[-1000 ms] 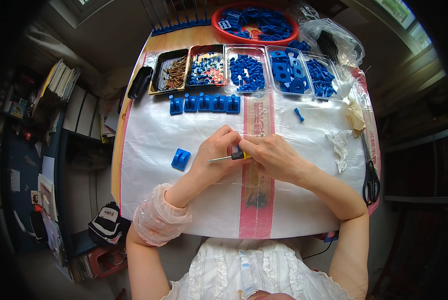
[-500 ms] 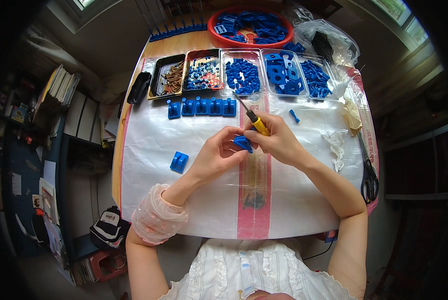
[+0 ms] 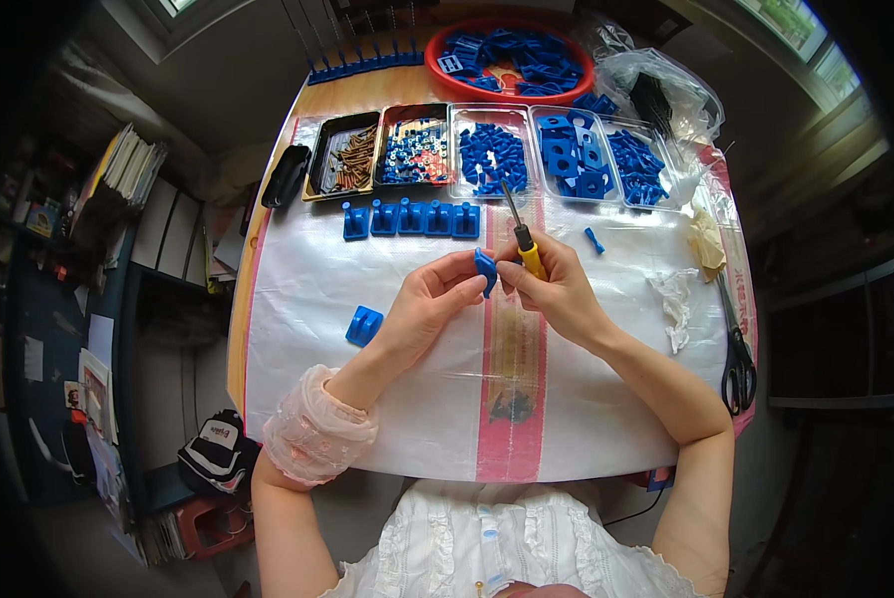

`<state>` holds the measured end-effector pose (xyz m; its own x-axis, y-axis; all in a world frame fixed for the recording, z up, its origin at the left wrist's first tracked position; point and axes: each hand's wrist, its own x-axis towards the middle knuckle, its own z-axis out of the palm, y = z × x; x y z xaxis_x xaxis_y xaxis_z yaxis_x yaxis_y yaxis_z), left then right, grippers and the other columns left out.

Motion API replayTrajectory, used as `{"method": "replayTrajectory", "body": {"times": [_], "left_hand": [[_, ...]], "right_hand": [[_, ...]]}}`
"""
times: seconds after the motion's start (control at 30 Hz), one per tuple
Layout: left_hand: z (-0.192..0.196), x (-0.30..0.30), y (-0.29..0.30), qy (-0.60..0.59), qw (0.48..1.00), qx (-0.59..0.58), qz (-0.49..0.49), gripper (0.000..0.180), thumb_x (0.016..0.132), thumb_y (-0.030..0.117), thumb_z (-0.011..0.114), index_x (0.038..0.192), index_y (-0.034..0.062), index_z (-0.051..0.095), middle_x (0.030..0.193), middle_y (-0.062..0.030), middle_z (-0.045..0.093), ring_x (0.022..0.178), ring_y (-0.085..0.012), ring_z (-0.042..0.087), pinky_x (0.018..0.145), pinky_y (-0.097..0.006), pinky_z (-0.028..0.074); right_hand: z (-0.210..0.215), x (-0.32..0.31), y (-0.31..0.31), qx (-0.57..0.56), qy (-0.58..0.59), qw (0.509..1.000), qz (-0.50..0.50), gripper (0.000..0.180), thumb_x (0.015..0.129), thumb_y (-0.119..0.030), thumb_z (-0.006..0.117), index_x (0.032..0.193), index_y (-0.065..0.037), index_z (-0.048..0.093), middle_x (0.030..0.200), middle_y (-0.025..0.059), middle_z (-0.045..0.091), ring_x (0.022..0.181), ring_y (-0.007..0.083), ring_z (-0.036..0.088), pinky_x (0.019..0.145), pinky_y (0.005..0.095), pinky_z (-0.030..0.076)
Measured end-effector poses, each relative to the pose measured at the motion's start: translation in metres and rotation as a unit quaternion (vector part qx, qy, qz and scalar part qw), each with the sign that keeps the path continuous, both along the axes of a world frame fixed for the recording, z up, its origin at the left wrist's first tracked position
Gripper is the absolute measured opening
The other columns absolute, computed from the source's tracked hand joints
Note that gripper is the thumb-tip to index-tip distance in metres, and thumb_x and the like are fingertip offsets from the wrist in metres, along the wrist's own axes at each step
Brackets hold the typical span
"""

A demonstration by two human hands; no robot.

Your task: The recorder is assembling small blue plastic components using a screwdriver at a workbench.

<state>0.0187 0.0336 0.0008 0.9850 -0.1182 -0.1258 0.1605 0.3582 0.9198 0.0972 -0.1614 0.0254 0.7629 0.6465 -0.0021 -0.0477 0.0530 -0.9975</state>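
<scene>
My left hand (image 3: pixel 441 292) pinches a small blue plastic part (image 3: pixel 486 271) between thumb and fingers over the middle of the table. Just to its right, my right hand (image 3: pixel 557 288) is closed round the yellow handle of a screwdriver (image 3: pixel 530 251), whose dark shaft points up and away. The right thumb and forefinger meet close beside the blue part; whether they hold something small is too fine to tell. A blue bracket piece (image 3: pixel 364 325) lies left of my left wrist. Farther off stands a row of several blue assembled pieces (image 3: pixel 410 218).
Behind the row are trays of screws (image 3: pixel 352 157), nuts (image 3: pixel 413 149) and blue parts (image 3: pixel 493 156). A red basin (image 3: pixel 577 92) of blue pieces stands at the back. One blue piece (image 3: pixel 594 240), crumpled paper (image 3: pixel 675 308) and black scissors (image 3: pixel 738 371) lie to the right.
The blue part has been turned more upright in my left hand. My right hand has drawn slightly to the right, away from it, with the screwdriver still held. The view has shifted a little.
</scene>
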Motion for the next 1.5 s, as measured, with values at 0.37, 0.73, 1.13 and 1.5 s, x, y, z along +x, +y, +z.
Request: {"method": "replayTrajectory", "body": {"times": [0.37,0.73,1.13,1.5], "left_hand": [[-0.008,0.003,0.005,0.005,1.0,-0.021,-0.015,0.038,0.106,0.022,0.06,0.138,0.0007,0.058,0.128,-0.0054,0.066,0.113,-0.0113,0.064,0.099,-0.029,0.054],[-0.009,0.0,0.0,-0.016,0.998,-0.029,-0.045,0.041,0.106,0.023,0.059,0.139,-0.0009,0.054,0.127,-0.0093,0.066,0.118,-0.0167,0.065,0.107,-0.037,0.051],[-0.005,0.003,0.003,-0.023,0.999,-0.024,-0.019,0.045,0.106,0.019,0.059,0.142,-0.0061,0.051,0.13,-0.0113,0.066,0.117,-0.0178,0.065,0.107,-0.036,0.052],[-0.007,0.002,0.002,-0.001,0.999,-0.023,-0.028,0.041,0.106,0.022,0.058,0.139,-0.0028,0.054,0.13,-0.011,0.065,0.117,-0.0175,0.065,0.106,-0.035,0.051]], "right_hand": [[-0.017,0.0,0.0,-0.08,-0.294,0.951,-0.05,0.02,0.088,-0.005,0.077,0.103,-0.002,0.064,0.077,0.0138,0.067,0.066,0.0233,0.066,0.061,0.0324,0.049],[-0.005,-0.002,-0.008,-0.108,-0.349,0.93,-0.034,0.017,0.083,-0.001,0.079,0.092,-0.003,0.065,0.072,0.0121,0.065,0.06,0.0247,0.062,0.055,0.0341,0.045],[-0.011,0.005,-0.002,-0.061,-0.365,0.928,-0.039,0.018,0.087,0.001,0.077,0.1,-0.001,0.066,0.078,0.008,0.07,0.07,0.0172,0.068,0.063,0.0276,0.051],[-0.014,0.007,-0.008,-0.079,-0.376,0.923,-0.028,0.02,0.082,0.003,0.076,0.097,-0.005,0.065,0.081,0.0122,0.072,0.071,0.0264,0.072,0.06,0.0328,0.052]]}}
